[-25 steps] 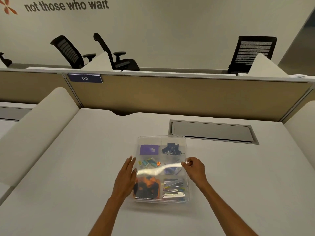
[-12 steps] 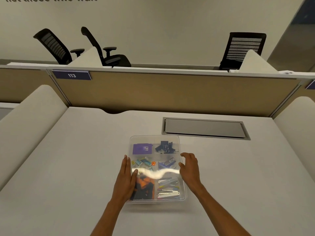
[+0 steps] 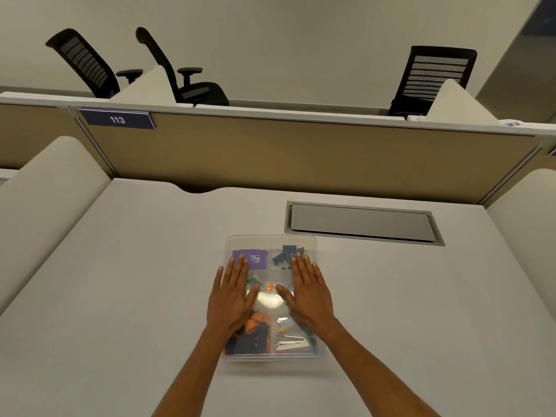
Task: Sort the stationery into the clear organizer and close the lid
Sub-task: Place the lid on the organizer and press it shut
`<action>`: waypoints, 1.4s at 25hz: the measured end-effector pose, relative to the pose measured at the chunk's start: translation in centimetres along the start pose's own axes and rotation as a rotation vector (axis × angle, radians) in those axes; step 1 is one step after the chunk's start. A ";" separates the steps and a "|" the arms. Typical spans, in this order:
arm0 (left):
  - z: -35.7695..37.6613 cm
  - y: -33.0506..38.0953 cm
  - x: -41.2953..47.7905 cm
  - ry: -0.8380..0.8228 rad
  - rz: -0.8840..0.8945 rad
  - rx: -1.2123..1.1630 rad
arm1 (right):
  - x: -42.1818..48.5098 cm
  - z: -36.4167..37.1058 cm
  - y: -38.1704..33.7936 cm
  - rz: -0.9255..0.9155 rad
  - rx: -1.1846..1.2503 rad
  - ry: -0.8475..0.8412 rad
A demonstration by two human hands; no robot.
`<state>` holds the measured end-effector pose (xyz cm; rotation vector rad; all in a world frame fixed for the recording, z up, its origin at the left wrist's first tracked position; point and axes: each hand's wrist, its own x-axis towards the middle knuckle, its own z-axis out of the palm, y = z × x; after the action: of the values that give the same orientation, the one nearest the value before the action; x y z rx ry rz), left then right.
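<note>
The clear organizer [image 3: 272, 356] sits on the pale desk [image 3: 120, 296], near the middle and just on the near side of the grey cable hatch [image 3: 361, 222]. Our left hand [image 3: 233, 299] and right hand [image 3: 310, 293] lie palm down on its lid [image 3: 270, 300], side by side. The fingers are straight and point to the far edge, and the thumbs turn in toward each other; neither hand grips anything. Through the plastic we see the compartments filled: a purple pad [image 3: 255, 258] far left, dark binder clips [image 3: 282, 257] far right, a small orange disc [image 3: 269, 286] between our thumbs, orange and dark pieces [image 3: 255, 329] near left, and silver metal pieces [image 3: 290, 341] near right.

We judge the sorting done and the lid in the act of being pressed home. The organizer looks like thin, stiff plastic, light in itself, with the metal on the near right adding a little weight. The lid is smooth and glossy, so flat palms may slide; it likely flexes in the middle, where pressing does little. We would press at the rim and corners, where the walls bear the load. Whether it has latched we cannot tell. To lift it, we would take it by the two long sides, low on the walls, and keep it level so the small things do not jump compartments.
</note>
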<state>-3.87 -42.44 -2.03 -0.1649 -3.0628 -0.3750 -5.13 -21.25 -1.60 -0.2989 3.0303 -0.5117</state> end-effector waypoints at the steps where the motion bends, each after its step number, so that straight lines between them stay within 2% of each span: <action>1: 0.2 0.0 0.1 0.000 -0.007 0.020 | 0.1 0.2 0.0 0.005 0.004 0.007; 10: 1.7 0.8 1.4 -0.018 0.043 0.125 | 0.7 1.1 -0.5 0.020 -0.073 0.104; 18: 2.6 0.6 1.9 0.031 0.058 0.142 | 1.3 2.3 0.0 0.023 -0.092 0.120; 25: 1.0 1.3 1.6 -0.057 0.041 0.109 | 0.8 1.7 -0.6 0.060 -0.063 0.070; 29: 0.4 1.2 2.1 -0.052 0.100 0.093 | 0.0 1.8 -1.4 0.148 -0.061 0.083; 35: 0.2 1.2 1.9 -0.073 0.114 0.088 | -0.3 1.5 -1.6 0.155 -0.068 0.034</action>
<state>-5.63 -41.08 -1.82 -0.3549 -3.1155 -0.2329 -4.40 -23.17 -2.45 -0.0569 3.0750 -0.4069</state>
